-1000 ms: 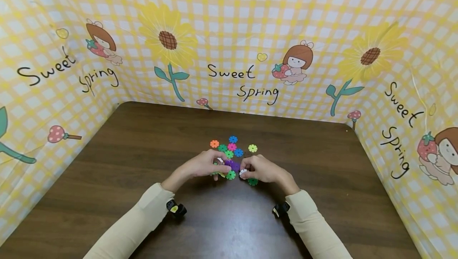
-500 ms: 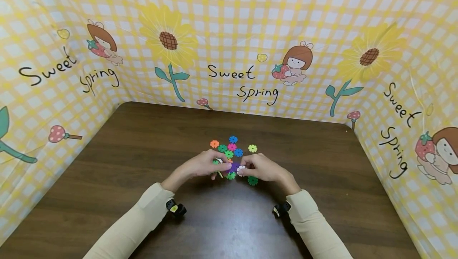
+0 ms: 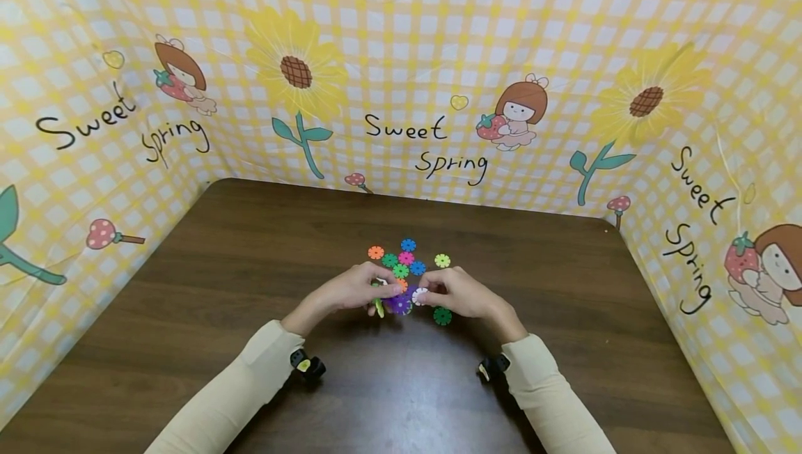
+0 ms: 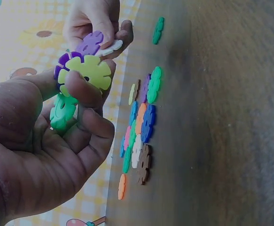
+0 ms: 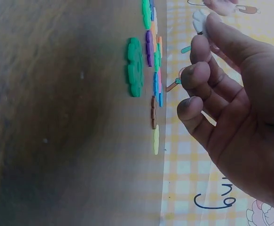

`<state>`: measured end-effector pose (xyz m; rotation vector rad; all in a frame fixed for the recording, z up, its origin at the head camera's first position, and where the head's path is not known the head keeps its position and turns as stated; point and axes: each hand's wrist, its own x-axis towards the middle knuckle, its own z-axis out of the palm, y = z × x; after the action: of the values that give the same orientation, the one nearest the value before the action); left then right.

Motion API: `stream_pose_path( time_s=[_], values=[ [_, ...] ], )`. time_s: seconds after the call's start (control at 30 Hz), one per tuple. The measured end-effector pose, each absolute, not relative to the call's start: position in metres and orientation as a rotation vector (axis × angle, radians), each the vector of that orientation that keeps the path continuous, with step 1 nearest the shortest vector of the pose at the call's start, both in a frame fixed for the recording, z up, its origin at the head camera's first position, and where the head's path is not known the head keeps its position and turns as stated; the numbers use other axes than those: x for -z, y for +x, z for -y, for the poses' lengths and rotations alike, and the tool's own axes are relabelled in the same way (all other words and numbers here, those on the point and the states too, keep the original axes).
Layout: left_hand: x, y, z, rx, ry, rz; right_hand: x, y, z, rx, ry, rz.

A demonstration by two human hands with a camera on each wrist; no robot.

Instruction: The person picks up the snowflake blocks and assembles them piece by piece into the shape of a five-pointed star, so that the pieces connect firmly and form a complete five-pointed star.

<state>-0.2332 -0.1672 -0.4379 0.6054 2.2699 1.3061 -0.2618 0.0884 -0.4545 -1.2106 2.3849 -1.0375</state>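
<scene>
My left hand [image 3: 360, 288] grips a cluster of joined notched plastic discs. In the left wrist view it has a yellow-green disc [image 4: 92, 70], a green disc [image 4: 61, 113] and purple discs, one of them a purple disc [image 4: 89, 43] at the far end. Between the thumb and a finger of my right hand [image 3: 460, 295] a white notched disc [image 3: 419, 296] is pinched. Its edge meets or overlaps the purple disc's edge in the left wrist view; whether their slots interlock I cannot tell. Both hands are raised over the table, and fingers hide part of the cluster.
Loose discs lie flat beyond the hands, among them an orange disc [image 3: 375, 252], a blue disc [image 3: 409, 245], a pink disc [image 3: 406, 258] and a yellow-green disc [image 3: 442, 260]. A dark green disc [image 3: 442, 316] lies near my right hand. Patterned cloth [image 3: 401, 57] surrounds the brown table [image 3: 401, 398].
The white disc in my right hand has moved left, up to the purple disc. My left hand has tilted the cluster, bringing purple discs lower and uncovering an orange disc on the table.
</scene>
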Motion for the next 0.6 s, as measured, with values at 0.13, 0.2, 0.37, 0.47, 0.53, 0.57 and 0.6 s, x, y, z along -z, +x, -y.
stream_pose_path(
  time_s=[0.13, 0.2, 0.37, 0.47, 0.53, 0.57, 0.6],
  values=[
    [0.4403, -0.2343, 0.1681, -1.326, 0.604, -2.243, 0.4525, -0.2606, -0.0891, 1.094, -1.208, -2.356],
    [0.4409, -0.2345, 0.1686, -1.331, 0.595, -2.233, 0.4521, -0.2604, -0.0893, 1.119, -1.215, -2.347],
    [0.44, -0.2344, 0.1696, -1.33, 0.565, -2.224, 0.4519, -0.2605, -0.0901, 1.164, -1.233, -2.341],
    [0.4393, -0.2344, 0.1695, -1.32, 0.56, -2.236, 0.4513, -0.2599, -0.0896, 1.182, -1.246, -2.343],
    [0.4387, -0.2344, 0.1691, -1.31, 0.554, -2.249, 0.4511, -0.2595, -0.0888, 1.194, -1.252, -2.342],
    [0.4391, -0.2348, 0.169, -1.308, 0.553, -2.254, 0.4514, -0.2594, -0.0883, 1.201, -1.254, -2.339],
    [0.4392, -0.2348, 0.1687, -1.307, 0.55, -2.259, 0.4516, -0.2591, -0.0879, 1.207, -1.256, -2.337]
  ],
)
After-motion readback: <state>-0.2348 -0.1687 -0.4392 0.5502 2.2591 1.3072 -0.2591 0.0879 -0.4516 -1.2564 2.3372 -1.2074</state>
